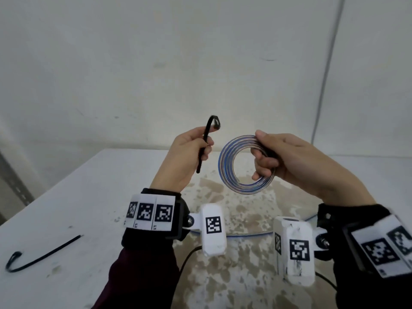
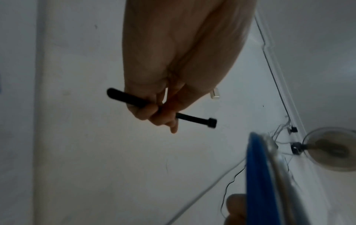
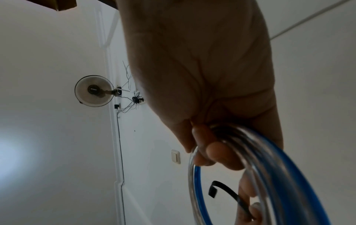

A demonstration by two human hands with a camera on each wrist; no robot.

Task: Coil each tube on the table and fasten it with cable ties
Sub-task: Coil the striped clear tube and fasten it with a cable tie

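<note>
My right hand [image 1: 289,161] grips the coiled tube [image 1: 236,168], thumb on top and fingers curled through the ring, holding it upright in the air above the table [image 1: 89,192]. My left hand [image 1: 185,157] pinches a black cable tie [image 1: 204,148] just beside the coil, its head end curling over above my fingers and its tail pointing down. As I judge it, this tube is wound but not yet fastened: the tie is not around the coil, so threading it round the turns and pulling it tight is left. A second tie [image 1: 42,255] lies on the table well to my left, bent into a hook at one end. Low between my wrists a stretch of clear and blue tubing [image 1: 245,234] shows on the table; whether it is another tube or a loose end of this one I cannot tell. The coil itself is clear tubing with blue lines, several neat turns lying flat together in one ring, looking springy enough to open if I loosen my grip.
</note>
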